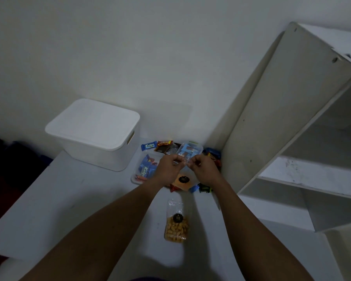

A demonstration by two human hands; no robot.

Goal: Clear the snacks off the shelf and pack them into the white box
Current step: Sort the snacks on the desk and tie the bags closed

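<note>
The left hand (170, 167) and right hand (204, 169) met over the far side of the table (69, 199). Each grip was clenched, with curled fingers pinching the near rim of a clear plastic tub (190, 152). The tub was shallow and rectangular with rounded corners, and small blue-wrapped pieces showed through its glossy walls.

The white box (93, 142) stood to the left on the table, close to the wall. It was matt, smooth plastic with softly rounded edges and a slot handle in its side. Its flat lid (93, 118) sat on top.

The snacks lay between the box and the shelf (288, 122):
- a blue Kalpa bar (148, 146) in shiny foil, just beside the box
- brown crinkled wrappers (164, 146) next to the bar
- a clear tray (137, 177) of blue packets under the left wrist
- a flat orange packet (182, 180) with a round black label, below the hands
- dark wrappers (212, 154) against the foot of the shelf

A clear cellophane bag (176, 226) of knobbly orange-yellow crackers lay alone on the table, nearer the person, and it too bore a black label.

The shelf rose at the right, built of plain white boards with a few peg holes in its side panel. Its lower boards looked scuffed.
</note>
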